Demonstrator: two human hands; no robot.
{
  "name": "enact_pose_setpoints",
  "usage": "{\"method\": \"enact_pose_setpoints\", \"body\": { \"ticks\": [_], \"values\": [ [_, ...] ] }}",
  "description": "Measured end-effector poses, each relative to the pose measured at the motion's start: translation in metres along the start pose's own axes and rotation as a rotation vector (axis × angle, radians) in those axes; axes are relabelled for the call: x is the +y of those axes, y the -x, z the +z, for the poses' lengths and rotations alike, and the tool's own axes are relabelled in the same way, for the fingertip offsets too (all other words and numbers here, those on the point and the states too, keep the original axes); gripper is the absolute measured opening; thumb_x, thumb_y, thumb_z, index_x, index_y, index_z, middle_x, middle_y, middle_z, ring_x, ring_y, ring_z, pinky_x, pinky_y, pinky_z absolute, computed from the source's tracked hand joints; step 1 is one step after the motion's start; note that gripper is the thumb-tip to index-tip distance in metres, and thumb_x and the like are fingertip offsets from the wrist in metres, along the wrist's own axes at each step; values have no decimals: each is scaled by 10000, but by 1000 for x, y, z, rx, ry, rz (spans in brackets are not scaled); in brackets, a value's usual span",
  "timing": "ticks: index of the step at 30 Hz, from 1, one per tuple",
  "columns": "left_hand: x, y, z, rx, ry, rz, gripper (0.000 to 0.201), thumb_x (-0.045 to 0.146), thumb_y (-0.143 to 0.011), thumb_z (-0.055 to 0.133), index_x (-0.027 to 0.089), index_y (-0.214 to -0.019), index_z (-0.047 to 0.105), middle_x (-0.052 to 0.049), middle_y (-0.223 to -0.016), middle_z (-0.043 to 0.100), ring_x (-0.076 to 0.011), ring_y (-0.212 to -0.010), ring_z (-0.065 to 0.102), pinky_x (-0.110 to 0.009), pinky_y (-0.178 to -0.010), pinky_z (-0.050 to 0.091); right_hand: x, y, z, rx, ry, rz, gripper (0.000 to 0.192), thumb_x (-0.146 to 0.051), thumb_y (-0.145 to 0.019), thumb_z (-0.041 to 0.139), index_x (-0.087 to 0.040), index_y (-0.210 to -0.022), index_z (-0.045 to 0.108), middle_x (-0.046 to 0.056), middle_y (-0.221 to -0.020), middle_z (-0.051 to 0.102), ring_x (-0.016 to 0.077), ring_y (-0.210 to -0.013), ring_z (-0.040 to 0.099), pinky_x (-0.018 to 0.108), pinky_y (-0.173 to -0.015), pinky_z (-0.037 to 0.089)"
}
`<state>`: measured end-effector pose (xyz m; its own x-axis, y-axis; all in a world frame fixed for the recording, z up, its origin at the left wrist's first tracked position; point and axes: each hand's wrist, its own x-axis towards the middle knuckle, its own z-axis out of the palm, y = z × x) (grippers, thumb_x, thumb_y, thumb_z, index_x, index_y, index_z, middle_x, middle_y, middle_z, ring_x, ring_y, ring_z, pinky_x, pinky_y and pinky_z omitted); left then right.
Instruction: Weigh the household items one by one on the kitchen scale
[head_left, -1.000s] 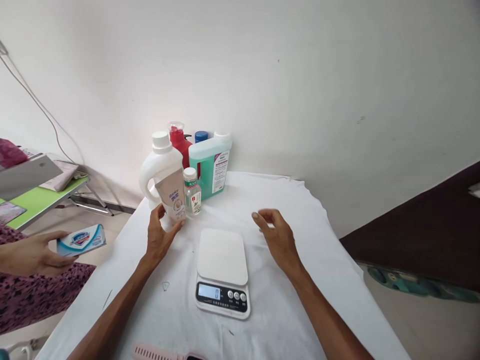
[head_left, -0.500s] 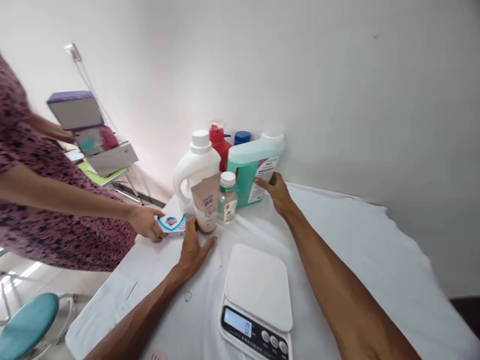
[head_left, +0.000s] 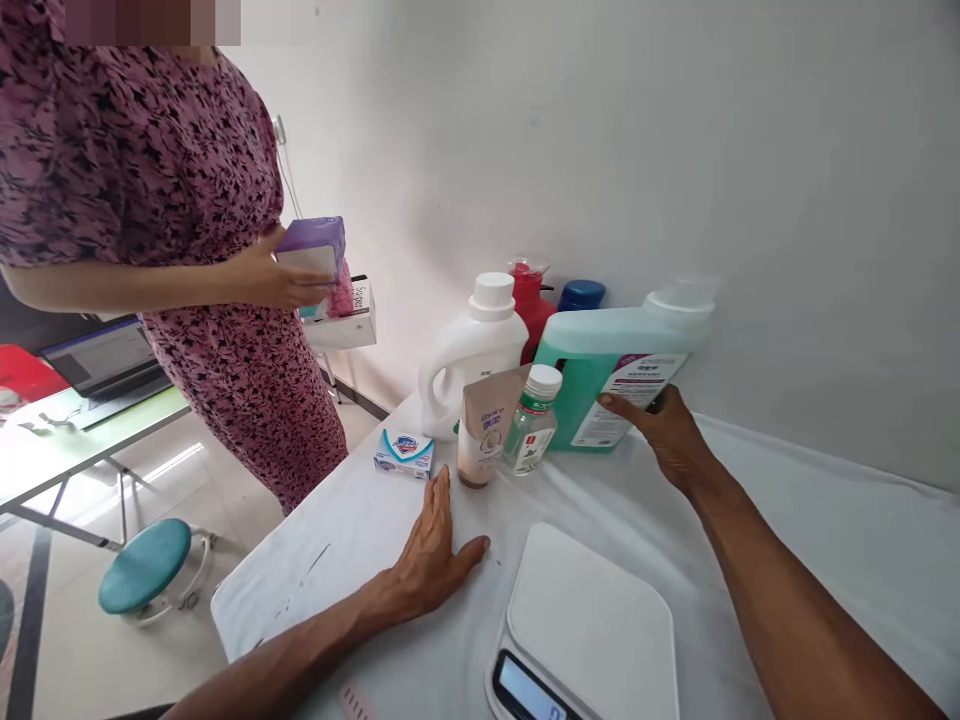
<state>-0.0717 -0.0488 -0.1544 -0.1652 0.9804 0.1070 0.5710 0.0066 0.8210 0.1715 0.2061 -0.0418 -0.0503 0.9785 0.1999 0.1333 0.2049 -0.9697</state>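
Note:
My left hand lies flat on the white tablecloth, fingers apart, just in front of a beige tube standing cap down. My right hand reaches to the teal jug with a white cap, fingers touching its labelled front. Whether it grips the jug is unclear. A small clear bottle stands between the tube and the jug. Behind them stand a white jug with a handle, a red bottle and a blue cap. A blue-and-white soap box lies left of the tube.
A white kitchen scale sits at the near edge by my right forearm. A person in a pink patterned dress stands at the table's left, holding a purple box. A teal stool and a green desk with a laptop stand left.
The other person let go of the soap box on the table and stepped back. My left hand drew back from the tube and lies flat. The view turned left.

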Motion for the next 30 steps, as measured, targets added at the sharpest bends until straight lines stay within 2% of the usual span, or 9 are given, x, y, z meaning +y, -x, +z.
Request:
{"method": "enact_pose_setpoints", "body": {
  "ticks": [3, 6, 9, 13, 16, 22, 26, 30],
  "values": [
    [-6, 20, -7, 41, 19, 58, 951, 363, -936, 692, 232, -1709, 156, -196, -1738, 312, -383, -1634, 298, -629, -1320, 324, -8, 14, -2, -42, 21, 35, 754, -498, -585, 958, -255, -1241, 678, 129, -1325, 750, 327, -1167, 695, 478, -997, 560],
    [-7, 33, -13, 61, 39, 100, 888, 316, -938, 686, 243, -1686, 212, -187, -1684, 378, -356, -1583, 395, -599, -1293, 390, -16, 26, -1, -15, 56, 69, 723, -465, -556, 960, -257, -1203, 713, 116, -1248, 782, 350, -1129, 716, 504, -967, 577],
    [-3, 34, -15, 69, 58, 117, 822, 268, -939, 674, 232, -1650, 264, -181, -1618, 432, -324, -1524, 467, -569, -1271, 432, -22, 31, 5, -26, 1, 62, 664, -410, -514, 961, -240, -1122, 756, 110, -1169, 807, 359, -1095, 732, 509, -946, 593],
    [2, 30, -15, 87, 83, 109, 753, 235, -940, 664, 226, -1604, 310, -170, -1540, 482, -297, -1444, 534, -547, -1236, 473, -24, 30, 12, -18, -145, 28, 663, -361, -489, 945, -249, -1115, 758, 109, -1217, 801, 345, -1134, 729, 472, -971, 591],
    [5, 29, -15, 105, 99, 88, 739, 221, -927, 672, 226, -1580, 325, -170, -1514, 499, -299, -1405, 556, -560, -1204, 498, -22, 30, 13, 1, -140, 75, 659, -378, -480, 935, -244, -1102, 763, 111, -1239, 793, 346, -1174, 718, 481, -1021, 570],
    [9, 27, -15, 90, 113, 21, 738, 189, -910, 674, 220, -1565, 334, -178, -1489, 519, -307, -1344, 590, -598, -1186, 500, -26, 38, 18, 154, -56, 230, 699, -398, -361, 945, -224, -1023, 800, 112, -1135, 811, 400, -1143, 728, 562, -1017, 594],
    [9, 25, -16, 89, 140, 36, 763, 164, -890, 682, 217, -1568, 335, -173, -1477, 526, -307, -1361, 582, -571, -1196, 501, -23, 45, 22, 265, -106, 232, 738, -342, -288, 958, -242, -1004, 807, 104, -1128, 814, 426, -1136, 734, 584, -1013, 607],
    [7, 24, -15, 91, 150, 51, 780, 151, -881, 686, 208, -1570, 324, -171, -1462, 524, -301, -1368, 573, -555, -1199, 501, -13, 53, 18, 317, -67, 190, 740, -343, -299, 975, -267, -1017, 811, 94, -1152, 814, 447, -1152, 734, 621, -1048, 584]
  ]
}}
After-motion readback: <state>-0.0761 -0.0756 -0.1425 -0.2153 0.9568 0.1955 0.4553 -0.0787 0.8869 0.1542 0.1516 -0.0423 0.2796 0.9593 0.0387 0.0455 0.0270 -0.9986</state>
